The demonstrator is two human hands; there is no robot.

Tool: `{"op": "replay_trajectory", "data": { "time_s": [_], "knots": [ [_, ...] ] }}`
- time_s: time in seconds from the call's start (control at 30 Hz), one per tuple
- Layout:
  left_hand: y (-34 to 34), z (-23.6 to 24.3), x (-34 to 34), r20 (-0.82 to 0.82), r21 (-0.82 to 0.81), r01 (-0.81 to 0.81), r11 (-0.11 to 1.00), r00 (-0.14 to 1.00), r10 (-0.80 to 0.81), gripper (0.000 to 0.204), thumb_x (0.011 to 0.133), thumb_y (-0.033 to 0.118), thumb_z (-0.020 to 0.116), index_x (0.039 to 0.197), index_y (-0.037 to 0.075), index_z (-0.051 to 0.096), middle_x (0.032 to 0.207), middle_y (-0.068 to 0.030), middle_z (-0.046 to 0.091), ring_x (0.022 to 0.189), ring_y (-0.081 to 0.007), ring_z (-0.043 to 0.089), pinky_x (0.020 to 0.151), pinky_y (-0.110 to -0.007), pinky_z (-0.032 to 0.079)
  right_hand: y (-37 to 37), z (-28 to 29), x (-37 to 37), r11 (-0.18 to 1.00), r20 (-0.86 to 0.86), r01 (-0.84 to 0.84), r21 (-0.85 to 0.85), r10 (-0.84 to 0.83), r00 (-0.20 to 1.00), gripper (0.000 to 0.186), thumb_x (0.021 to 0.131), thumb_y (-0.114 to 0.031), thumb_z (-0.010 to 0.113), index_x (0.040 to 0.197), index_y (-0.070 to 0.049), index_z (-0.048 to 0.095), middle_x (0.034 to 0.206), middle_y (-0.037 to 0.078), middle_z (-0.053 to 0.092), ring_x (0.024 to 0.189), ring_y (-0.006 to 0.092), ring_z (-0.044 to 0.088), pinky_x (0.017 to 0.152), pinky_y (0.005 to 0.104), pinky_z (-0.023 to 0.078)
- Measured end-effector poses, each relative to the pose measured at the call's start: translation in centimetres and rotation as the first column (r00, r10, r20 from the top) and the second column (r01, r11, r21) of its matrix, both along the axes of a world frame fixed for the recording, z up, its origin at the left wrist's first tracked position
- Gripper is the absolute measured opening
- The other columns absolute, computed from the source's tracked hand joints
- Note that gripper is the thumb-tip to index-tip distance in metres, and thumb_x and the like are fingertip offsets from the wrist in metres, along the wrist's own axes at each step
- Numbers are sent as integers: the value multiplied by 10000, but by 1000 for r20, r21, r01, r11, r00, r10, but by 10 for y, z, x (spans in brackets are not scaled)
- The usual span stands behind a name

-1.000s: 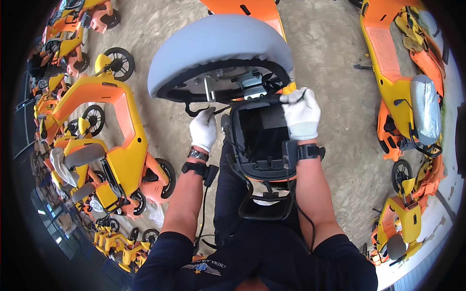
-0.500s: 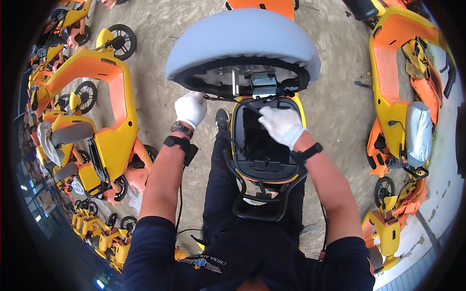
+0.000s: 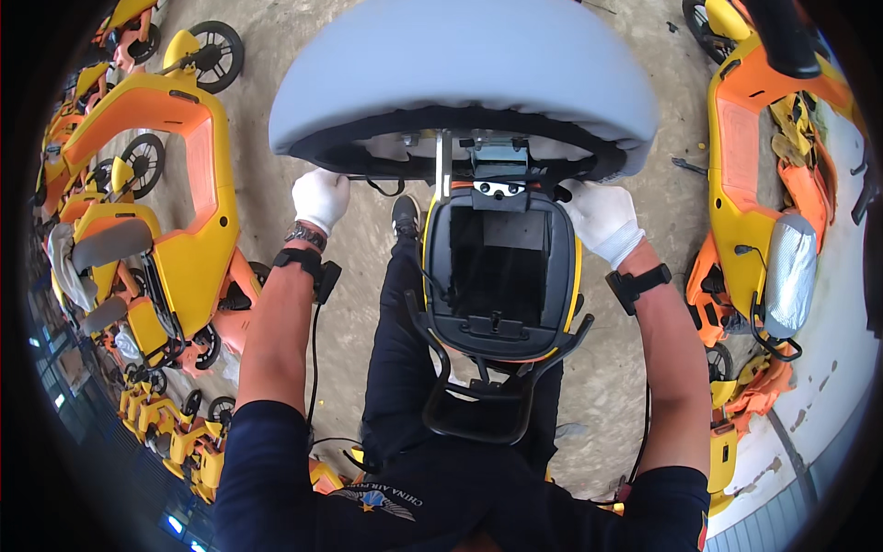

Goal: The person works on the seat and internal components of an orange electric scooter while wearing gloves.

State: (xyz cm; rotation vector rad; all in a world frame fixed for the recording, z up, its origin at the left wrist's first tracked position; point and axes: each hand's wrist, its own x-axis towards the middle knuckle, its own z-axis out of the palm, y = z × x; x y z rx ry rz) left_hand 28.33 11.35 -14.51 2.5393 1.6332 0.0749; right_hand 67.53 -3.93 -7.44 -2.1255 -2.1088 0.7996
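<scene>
A scooter seat in a pale grey cover [image 3: 460,64] stands tipped up on its hinge [image 3: 499,191], its dark underside toward me. Along the lower edge of that underside runs a thin black cord [image 3: 391,178], with a small loop hanging near its left end. My left hand [image 3: 320,200], in a white glove, is closed on the cord's left end. My right hand [image 3: 604,221], also gloved, is closed at the seat's lower right edge, where the cord reaches it; its fingertips are partly hidden. Below the hinge, the black storage box [image 3: 497,276] lies open between my hands.
A black rear rack [image 3: 478,419] juts from the scooter toward my legs. Yellow and orange scooter bodies [image 3: 198,276] crowd the left, and another scooter frame [image 3: 736,212] stands at right beside a white wall [image 3: 828,368]. A silver-wrapped seat [image 3: 791,276] rests on that frame.
My right hand has moved right, from over the storage box to the seat's right edge. My left hand has shifted slightly left. The seat appears larger and closer, and the hinge bracket is now uncovered.
</scene>
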Motion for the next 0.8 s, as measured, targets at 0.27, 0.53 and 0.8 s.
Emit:
{"op": "replay_trajectory", "data": {
  "time_s": [0.27, 0.53, 0.8],
  "knots": [
    [-21, 39, -17, 132, -68, -53, 996, 989, 61, 108, 744, 147, 571, 753, 106, 670, 685, -140, 628, 670, -334, 623, 623, -405, 500, -12, 43, -22, 996, -64, -49, -78, 44, 997, 185, 876, -256, 516, 932, -152, 659, 850, 89, 662, 779, 304, 634, 673, 402, 503],
    [-38, 60, -12, 137, -69, -77, 995, 987, 86, 114, 742, 152, 569, 765, 119, 675, 701, -129, 634, 680, -324, 625, 634, -405, 499, 12, 83, -56, 983, -508, -49, 179, 135, 851, 70, 806, -108, 593, 821, -44, 616, 849, 126, 601, 848, 332, 567, 763, 384, 471],
    [-81, 60, -9, 149, -206, -87, 975, 982, 119, 123, 736, 145, 560, 771, 102, 670, 703, -139, 628, 695, -332, 622, 648, -407, 501, 37, 50, -115, 821, -895, 372, -433, -440, -71, 150, 891, -62, 516, 792, 15, 599, 891, 65, 627, 848, 148, 604, 835, 257, 459]
  ]
}}
